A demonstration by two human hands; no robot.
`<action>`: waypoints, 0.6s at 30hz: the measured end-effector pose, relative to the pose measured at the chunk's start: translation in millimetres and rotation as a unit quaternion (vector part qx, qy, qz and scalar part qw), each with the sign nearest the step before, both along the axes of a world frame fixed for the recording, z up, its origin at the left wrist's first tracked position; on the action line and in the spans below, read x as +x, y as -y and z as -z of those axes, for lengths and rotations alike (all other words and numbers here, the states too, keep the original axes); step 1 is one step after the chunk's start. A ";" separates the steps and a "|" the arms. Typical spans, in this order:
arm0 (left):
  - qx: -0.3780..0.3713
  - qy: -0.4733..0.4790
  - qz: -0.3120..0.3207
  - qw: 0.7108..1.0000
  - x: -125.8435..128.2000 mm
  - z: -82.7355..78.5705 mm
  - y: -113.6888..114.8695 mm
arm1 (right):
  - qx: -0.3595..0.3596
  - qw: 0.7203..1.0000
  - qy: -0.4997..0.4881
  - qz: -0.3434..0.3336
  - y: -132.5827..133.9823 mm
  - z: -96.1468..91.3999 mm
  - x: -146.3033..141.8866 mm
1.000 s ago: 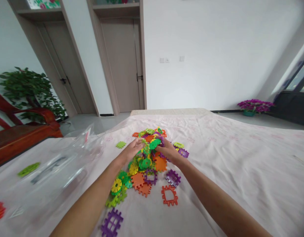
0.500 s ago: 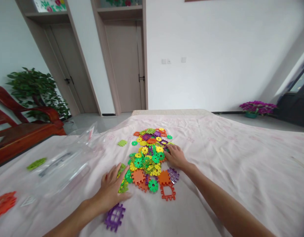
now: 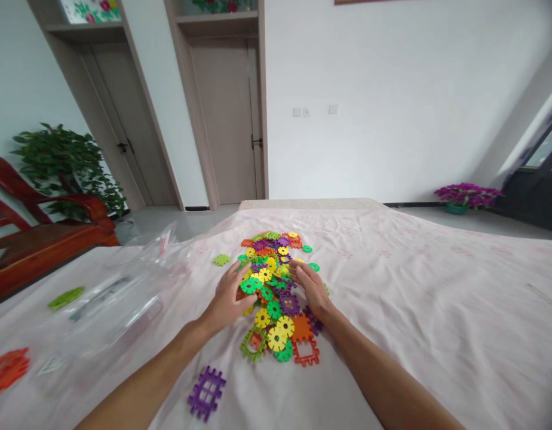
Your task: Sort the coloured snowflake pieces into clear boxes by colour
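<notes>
A heap of colourful plastic interlocking pieces lies between my two hands: yellow notched discs [image 3: 276,338], green notched discs [image 3: 274,310], and square toothed pieces in purple, orange and lime. My left hand [image 3: 231,297] rests against the heap's left side, fingers spread and curved. On the opposite side, my right hand [image 3: 312,288] touches the pieces, its fingers stretched forward. Neither hand grips a piece. At the near end are an orange square frame [image 3: 306,352] and a lime square frame [image 3: 253,344]. A purple window-shaped piece [image 3: 207,393] lies apart, close to my left forearm.
A clear plastic bag [image 3: 119,304] is spread on the pink-white cloth [image 3: 414,298] at left. Around it lie a lime piece [image 3: 66,298] and an orange-red piece [image 3: 8,370]. One lime square [image 3: 221,260] sits left of the heap. A wooden chair [image 3: 47,239] stands beyond.
My left hand has moved forward and right, pushing pieces inward; the heap is narrower and its pieces have shifted. My right hand has come slightly nearer and left. The purple window piece is now uncovered.
</notes>
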State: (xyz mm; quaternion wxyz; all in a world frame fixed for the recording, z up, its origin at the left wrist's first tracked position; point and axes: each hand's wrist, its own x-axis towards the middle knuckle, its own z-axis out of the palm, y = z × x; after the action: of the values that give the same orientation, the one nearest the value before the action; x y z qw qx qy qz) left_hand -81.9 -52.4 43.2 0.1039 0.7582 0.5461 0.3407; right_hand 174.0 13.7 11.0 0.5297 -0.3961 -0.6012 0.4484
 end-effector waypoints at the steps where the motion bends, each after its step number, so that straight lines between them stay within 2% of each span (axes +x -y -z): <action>1: -0.031 -0.042 0.024 0.998 -4.8 -3.9 13.9 | -0.007 1.000 -0.012 0.004 -0.6 0.9 2.7; 5: -0.165 -0.185 0.102 0.963 -24.7 -5.9 77.4 | -0.025 0.999 -0.033 0.020 -4.3 4.1 6.0; 7: -0.201 -0.227 0.094 0.948 -31.7 1.0 97.8 | -0.016 1.000 -0.015 0.021 -5.3 6.1 4.1; 9: -0.208 -0.241 0.074 0.945 -34.9 9.8 104.5 | 0.004 1.000 0.009 0.020 -4.8 7.1 2.1; 13: -0.135 -0.239 0.034 0.961 -28.0 22.6 85.7 | 0.041 0.996 0.037 0.073 -0.5 3.6 2.6; 18: -0.037 -0.228 -0.017 0.973 -6.5 27.6 35.2 | 0.059 0.982 0.052 0.174 -0.5 -1.0 11.0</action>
State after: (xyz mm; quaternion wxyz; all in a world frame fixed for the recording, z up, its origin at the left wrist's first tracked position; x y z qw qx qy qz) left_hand -88.4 -87.6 15.6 -0.0008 0.8021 0.5806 0.1399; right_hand 184.9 14.2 12.0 0.5900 -0.4859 -0.5752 0.2916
